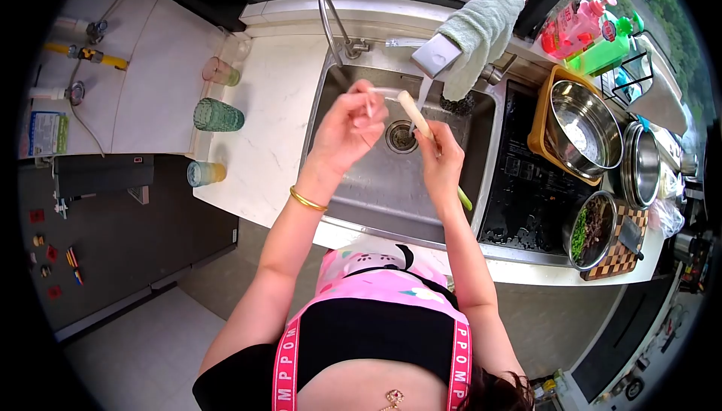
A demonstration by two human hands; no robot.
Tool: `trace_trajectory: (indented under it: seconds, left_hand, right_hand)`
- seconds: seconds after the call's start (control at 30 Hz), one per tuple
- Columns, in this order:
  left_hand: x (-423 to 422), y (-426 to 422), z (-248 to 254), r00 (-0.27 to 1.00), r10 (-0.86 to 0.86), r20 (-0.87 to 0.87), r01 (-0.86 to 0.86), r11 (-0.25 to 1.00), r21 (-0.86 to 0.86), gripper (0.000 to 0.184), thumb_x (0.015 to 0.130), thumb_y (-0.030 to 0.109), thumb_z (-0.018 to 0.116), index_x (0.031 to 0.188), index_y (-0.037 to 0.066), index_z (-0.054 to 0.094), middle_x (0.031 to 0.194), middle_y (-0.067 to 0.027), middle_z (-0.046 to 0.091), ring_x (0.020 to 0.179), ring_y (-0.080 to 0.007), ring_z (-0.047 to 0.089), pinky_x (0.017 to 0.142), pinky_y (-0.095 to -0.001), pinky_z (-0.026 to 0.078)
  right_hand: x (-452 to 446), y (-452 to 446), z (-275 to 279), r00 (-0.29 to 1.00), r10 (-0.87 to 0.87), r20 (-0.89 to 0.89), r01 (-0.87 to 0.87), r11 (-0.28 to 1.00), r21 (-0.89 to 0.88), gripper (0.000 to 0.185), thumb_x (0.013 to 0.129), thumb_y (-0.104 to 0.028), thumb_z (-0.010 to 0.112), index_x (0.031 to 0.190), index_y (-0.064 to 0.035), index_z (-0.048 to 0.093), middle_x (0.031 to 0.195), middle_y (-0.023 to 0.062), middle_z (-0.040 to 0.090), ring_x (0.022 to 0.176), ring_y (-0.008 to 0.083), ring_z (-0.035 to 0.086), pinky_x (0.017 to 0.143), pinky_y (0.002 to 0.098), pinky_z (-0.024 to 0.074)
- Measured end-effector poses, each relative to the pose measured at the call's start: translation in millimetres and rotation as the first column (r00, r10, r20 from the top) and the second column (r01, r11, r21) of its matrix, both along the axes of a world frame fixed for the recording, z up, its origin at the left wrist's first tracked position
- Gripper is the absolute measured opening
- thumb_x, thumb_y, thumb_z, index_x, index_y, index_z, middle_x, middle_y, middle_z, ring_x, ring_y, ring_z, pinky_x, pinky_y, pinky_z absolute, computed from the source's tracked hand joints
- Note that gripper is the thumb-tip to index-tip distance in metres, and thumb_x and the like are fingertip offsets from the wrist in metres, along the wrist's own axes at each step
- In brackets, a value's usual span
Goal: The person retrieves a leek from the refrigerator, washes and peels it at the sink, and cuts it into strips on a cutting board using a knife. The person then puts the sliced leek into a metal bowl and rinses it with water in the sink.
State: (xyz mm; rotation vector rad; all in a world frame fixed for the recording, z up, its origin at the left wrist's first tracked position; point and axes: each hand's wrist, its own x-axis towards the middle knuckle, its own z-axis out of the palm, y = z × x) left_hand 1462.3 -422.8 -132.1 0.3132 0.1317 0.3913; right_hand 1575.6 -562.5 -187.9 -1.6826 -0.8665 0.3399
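Note:
My right hand [444, 157] is wrapped round a scallion [415, 116] above the sink. The scallion's thick white end points up and to the left, and a green part shows below my wrist. My left hand [350, 127], slightly blurred, is raised just left of the white end with its fingers curled in a pinch. Something thin and pale shows at those fingertips, too smeared to make out. Beneath both hands is the steel sink [361, 193] with its drain [401, 137]. Water [425, 93] runs down beside the scallion.
A towel [485, 31] hangs over the faucet area. Right of the sink are a black cooktop [519, 178], a steel pot [587, 125], a bowl of chopped food [590, 230] and a checkered board [620, 249]. Glasses [219, 115] line the left counter; soap bottles [575, 27] stand behind.

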Motion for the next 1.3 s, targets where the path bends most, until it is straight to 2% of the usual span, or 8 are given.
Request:
trace_trajectory:
  seconds: [0.13,0.2,0.27,0.37,0.53,0.6,1.0,1.3]
  left_hand:
    - [-1.0,5.4,8.9,0.988,0.125,-0.090,-0.114,0.987,0.117,0.007,0.088,0.010,0.053,0.085,0.004,0.056,0.069,-0.0031,0.056,0.056,-0.0052,0.044,0.047,-0.0169,0.036]
    - [2.8,4.1,3.6,0.712,0.436,-0.551,0.162,0.661,0.732,0.018,0.089,0.018,0.057,0.076,0.007,0.057,0.063,-0.0014,0.058,0.051,-0.0040,0.045,0.046,-0.0166,0.037]
    - [9.6,1.8,-13.0,0.654,0.500,-0.568,0.236,0.578,0.781,0.021,0.087,0.022,0.060,0.075,0.005,0.061,0.058,-0.0016,0.058,0.047,-0.0058,0.047,0.045,-0.0200,0.038]
    - [15.9,3.0,-39.5,0.627,0.642,-0.442,0.487,0.120,0.865,0.022,0.084,0.016,0.062,0.099,0.001,0.064,0.063,-0.0052,0.059,0.054,-0.0107,0.054,0.052,-0.0261,0.043]
    - [35.4,-0.3,-29.0,0.787,0.491,-0.374,0.296,0.232,0.927,0.025,0.084,0.013,0.063,0.103,-0.003,0.062,0.089,-0.0087,0.064,0.072,-0.0103,0.060,0.064,-0.0243,0.048]
    - [40.2,-2.4,-25.5,0.863,0.278,-0.422,0.156,0.648,0.746,0.022,0.082,0.007,0.064,0.100,-0.005,0.061,0.088,-0.0091,0.065,0.077,-0.0119,0.063,0.068,-0.0239,0.051]
    - [32.1,-13.3,4.0,0.720,0.540,-0.436,0.257,0.377,0.890,0.016,0.080,0.003,0.066,0.093,-0.005,0.062,0.084,-0.0098,0.068,0.074,-0.0123,0.065,0.068,-0.0246,0.054]
    - [31.7,-15.7,-2.9,0.737,0.545,-0.400,0.146,0.450,0.881,0.009,0.084,0.000,0.057,0.089,-0.006,0.061,0.081,-0.0090,0.066,0.076,-0.0146,0.067,0.067,-0.0231,0.056]
  right_hand:
    - [1.5,-1.1,-24.7,0.986,0.013,-0.165,-0.019,0.999,-0.034,0.014,0.084,-0.004,0.060,0.097,0.0006,0.058,0.076,0.0102,0.057,0.066,0.0149,0.056,0.060,0.0262,0.0437]
    - [4.2,-1.3,-29.9,0.972,0.018,-0.235,-0.015,1.000,0.014,0.015,0.085,-0.004,0.060,0.098,0.0007,0.059,0.076,0.0087,0.056,0.068,0.0126,0.055,0.061,0.0252,0.0435]
    - [6.0,-0.4,-28.3,0.957,0.101,-0.271,-0.095,0.995,0.037,0.017,0.088,-0.005,0.056,0.102,0.0022,0.058,0.076,0.0059,0.056,0.070,0.0114,0.053,0.063,0.0243,0.0435]
    - [7.6,3.1,-26.4,0.917,0.154,-0.367,-0.141,0.988,0.063,0.020,0.092,-0.010,0.051,0.105,0.0027,0.057,0.075,0.0026,0.054,0.070,0.0105,0.050,0.066,0.0235,0.0420]
    - [17.2,2.0,-15.8,0.754,0.292,-0.588,-0.292,0.951,0.097,0.026,0.096,-0.019,0.044,0.110,-0.0005,0.057,0.071,-0.0022,0.048,0.067,0.0075,0.043,0.063,0.0223,0.0362]
    - [17.8,1.8,-11.8,0.700,0.315,-0.641,-0.330,0.938,0.100,0.028,0.096,-0.020,0.042,0.111,-0.0018,0.057,0.070,-0.0034,0.045,0.066,0.0066,0.040,0.061,0.0220,0.0340]
    - [16.0,-1.1,-8.7,0.939,0.174,-0.298,-0.190,0.982,-0.023,0.020,0.092,-0.013,0.051,0.104,-0.0007,0.060,0.068,0.0017,0.047,0.060,0.0096,0.042,0.055,0.0250,0.0360]
    - [10.1,-2.3,7.8,0.994,0.046,0.104,-0.039,0.997,-0.065,0.019,0.087,-0.006,0.056,0.103,0.0024,0.058,0.072,0.0124,0.050,0.057,0.0218,0.047,0.053,0.0311,0.0380]
